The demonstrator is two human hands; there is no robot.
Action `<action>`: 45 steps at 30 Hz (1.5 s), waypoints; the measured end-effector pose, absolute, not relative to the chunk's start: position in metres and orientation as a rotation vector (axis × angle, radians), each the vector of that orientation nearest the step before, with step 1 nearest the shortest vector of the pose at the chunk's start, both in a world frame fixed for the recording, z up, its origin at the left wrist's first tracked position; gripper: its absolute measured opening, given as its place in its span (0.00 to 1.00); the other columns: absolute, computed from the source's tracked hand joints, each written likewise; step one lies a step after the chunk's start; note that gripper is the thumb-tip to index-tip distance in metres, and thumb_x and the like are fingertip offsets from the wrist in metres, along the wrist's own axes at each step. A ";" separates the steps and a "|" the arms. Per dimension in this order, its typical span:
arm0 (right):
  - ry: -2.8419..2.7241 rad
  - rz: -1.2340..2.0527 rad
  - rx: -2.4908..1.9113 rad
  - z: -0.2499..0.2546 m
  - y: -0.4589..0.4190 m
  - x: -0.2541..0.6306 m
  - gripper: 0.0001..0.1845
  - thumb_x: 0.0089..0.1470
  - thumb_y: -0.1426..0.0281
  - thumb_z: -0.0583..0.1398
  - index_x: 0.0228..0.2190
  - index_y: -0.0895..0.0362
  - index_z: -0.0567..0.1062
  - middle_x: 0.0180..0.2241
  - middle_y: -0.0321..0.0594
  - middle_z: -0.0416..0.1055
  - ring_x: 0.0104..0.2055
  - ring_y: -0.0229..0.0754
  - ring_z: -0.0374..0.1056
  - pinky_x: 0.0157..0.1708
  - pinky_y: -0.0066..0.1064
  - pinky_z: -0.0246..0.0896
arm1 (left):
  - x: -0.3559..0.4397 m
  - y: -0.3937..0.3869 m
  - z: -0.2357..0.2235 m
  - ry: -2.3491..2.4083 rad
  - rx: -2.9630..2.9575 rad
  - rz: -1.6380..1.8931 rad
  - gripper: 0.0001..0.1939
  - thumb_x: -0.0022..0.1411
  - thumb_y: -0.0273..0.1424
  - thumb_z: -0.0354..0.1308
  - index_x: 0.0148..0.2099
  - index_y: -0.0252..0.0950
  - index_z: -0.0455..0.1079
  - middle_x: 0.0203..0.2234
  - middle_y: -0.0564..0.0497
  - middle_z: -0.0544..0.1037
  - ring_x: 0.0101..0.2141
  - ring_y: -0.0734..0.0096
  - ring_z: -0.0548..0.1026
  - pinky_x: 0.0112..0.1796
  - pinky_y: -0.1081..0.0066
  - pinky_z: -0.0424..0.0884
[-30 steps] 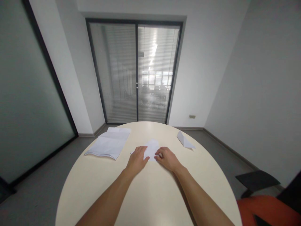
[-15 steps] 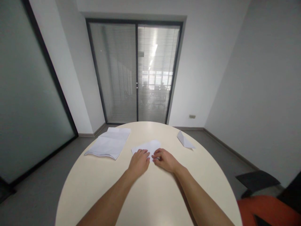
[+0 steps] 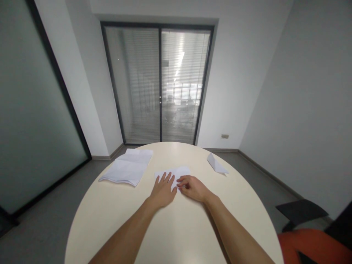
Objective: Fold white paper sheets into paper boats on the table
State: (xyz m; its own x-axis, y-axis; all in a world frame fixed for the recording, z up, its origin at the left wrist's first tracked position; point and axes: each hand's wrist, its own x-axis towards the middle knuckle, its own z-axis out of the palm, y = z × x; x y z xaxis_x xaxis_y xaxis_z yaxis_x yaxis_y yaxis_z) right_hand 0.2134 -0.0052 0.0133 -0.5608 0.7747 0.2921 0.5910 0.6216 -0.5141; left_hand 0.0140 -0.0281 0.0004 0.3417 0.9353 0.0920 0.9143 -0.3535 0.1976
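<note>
A small white sheet of paper (image 3: 178, 171) lies flat near the middle of the round cream table (image 3: 176, 227). My left hand (image 3: 162, 190) rests on its near left part, fingers stretched out flat and slightly spread. My right hand (image 3: 192, 187) sits just to the right, fingers curled, with the fingertips pressed on the paper's near edge. Both forearms reach in from the bottom of the view.
A stack of creased white sheets (image 3: 128, 167) lies on the table's far left. A folded white paper piece (image 3: 216, 164) sits at the far right. An orange and black chair (image 3: 310, 238) stands at the lower right. Glass doors with blinds (image 3: 159, 84) face the table.
My left hand has gone from curled fingers to fingers laid flat on the paper. The sheet now lies flatter and wider. My right hand has drawn slightly nearer.
</note>
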 end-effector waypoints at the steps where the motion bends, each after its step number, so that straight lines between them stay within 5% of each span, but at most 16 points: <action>1: -2.343 0.484 -1.081 0.014 -0.006 0.212 0.14 0.54 0.70 0.59 0.40 0.54 0.83 0.48 0.43 0.78 0.53 0.47 0.70 0.55 0.37 0.62 | 0.013 -0.028 0.001 1.697 2.481 0.295 0.32 0.69 0.43 0.40 0.71 0.37 0.51 0.70 0.47 0.49 0.69 0.53 0.45 0.65 0.46 0.44; 13: -2.376 0.271 -1.470 0.014 -0.006 0.215 0.28 0.63 0.60 0.53 0.60 0.56 0.68 0.64 0.50 0.61 0.67 0.54 0.53 0.64 0.52 0.47 | 0.021 -0.036 0.008 1.531 2.594 0.345 0.28 0.70 0.33 0.40 0.69 0.35 0.56 0.68 0.43 0.55 0.68 0.55 0.51 0.64 0.49 0.49; 25: -2.376 0.218 -1.508 0.021 -0.011 0.213 0.28 0.60 0.57 0.56 0.59 0.53 0.70 0.63 0.49 0.63 0.65 0.53 0.57 0.63 0.49 0.46 | 0.027 -0.041 0.003 1.757 2.454 0.338 0.36 0.68 0.49 0.40 0.71 0.34 0.51 0.70 0.44 0.50 0.69 0.45 0.45 0.64 0.41 0.43; 31: -2.419 0.372 -1.575 0.020 -0.017 0.211 0.36 0.60 0.50 0.53 0.65 0.49 0.60 0.69 0.47 0.50 0.70 0.62 0.42 0.64 0.63 0.34 | 0.026 -0.038 0.001 2.026 2.338 0.332 0.33 0.68 0.40 0.41 0.70 0.29 0.52 0.69 0.38 0.51 0.68 0.44 0.47 0.64 0.46 0.47; 35: -2.396 0.405 -1.645 0.018 -0.017 0.209 0.39 0.61 0.47 0.51 0.67 0.50 0.56 0.70 0.45 0.45 0.72 0.63 0.36 0.65 0.61 0.30 | 0.024 -0.038 0.003 2.150 2.285 0.330 0.31 0.69 0.39 0.41 0.69 0.30 0.55 0.68 0.36 0.54 0.67 0.41 0.51 0.62 0.43 0.49; 40: -2.385 0.356 -1.685 0.018 -0.014 0.212 0.40 0.61 0.46 0.50 0.67 0.54 0.56 0.70 0.50 0.45 0.71 0.62 0.38 0.65 0.58 0.33 | 0.031 -0.044 0.009 2.195 2.292 0.338 0.32 0.68 0.44 0.43 0.67 0.29 0.60 0.65 0.32 0.61 0.64 0.38 0.58 0.59 0.46 0.55; 45: -2.367 0.275 -1.671 0.020 -0.012 0.217 0.35 0.62 0.50 0.51 0.64 0.54 0.61 0.68 0.52 0.51 0.69 0.62 0.46 0.63 0.60 0.39 | 0.039 -0.052 0.008 2.072 2.339 0.386 0.40 0.64 0.55 0.44 0.68 0.34 0.59 0.66 0.34 0.58 0.64 0.32 0.54 0.59 0.43 0.53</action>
State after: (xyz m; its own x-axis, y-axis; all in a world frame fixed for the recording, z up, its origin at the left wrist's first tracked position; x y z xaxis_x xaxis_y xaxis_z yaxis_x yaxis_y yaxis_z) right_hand 0.2174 -0.0120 0.0197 -0.3228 0.9431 0.0797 0.8997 0.3320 -0.2835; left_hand 0.0391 -0.0520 0.0085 0.1039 0.9770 0.1864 0.9786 -0.1339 0.1564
